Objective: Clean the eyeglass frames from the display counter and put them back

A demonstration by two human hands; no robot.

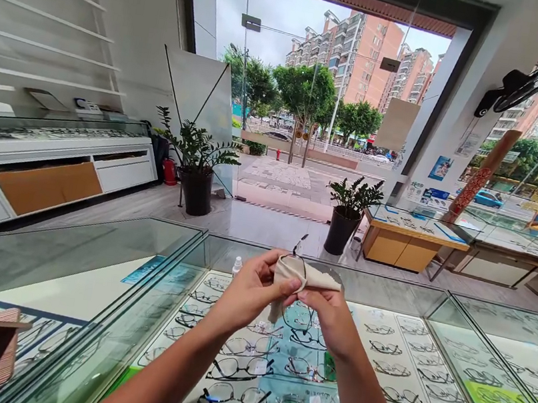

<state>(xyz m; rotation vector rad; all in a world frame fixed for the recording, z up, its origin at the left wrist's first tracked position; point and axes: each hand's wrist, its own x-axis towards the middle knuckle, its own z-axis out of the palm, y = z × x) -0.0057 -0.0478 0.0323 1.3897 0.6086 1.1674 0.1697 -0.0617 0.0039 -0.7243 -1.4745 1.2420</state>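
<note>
- Eyeglasses [295, 250], one pair: held above display case [401, 294].
- Beige cloth [321, 277]: folded against eyeglasses, above display case.
- Left hand [255, 286]: pinching beige cloth against eyeglasses.
- Right hand [332, 310]: grasping beige cloth; hold on eyeglasses unclear.
- Spectacle frames [252, 347], in rows: inside display case.
- Potted plants [197, 191], two: beyond display case.

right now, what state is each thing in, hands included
Left hand, fingers closed on the cloth
Right hand, fingers closed on the glasses
Cloth, folded over part of the glasses
Glasses, raised above the display case, one temple sticking up
Small white bottle, upright
Wall fan, cannot tell if running
Fire extinguisher, upright
</note>
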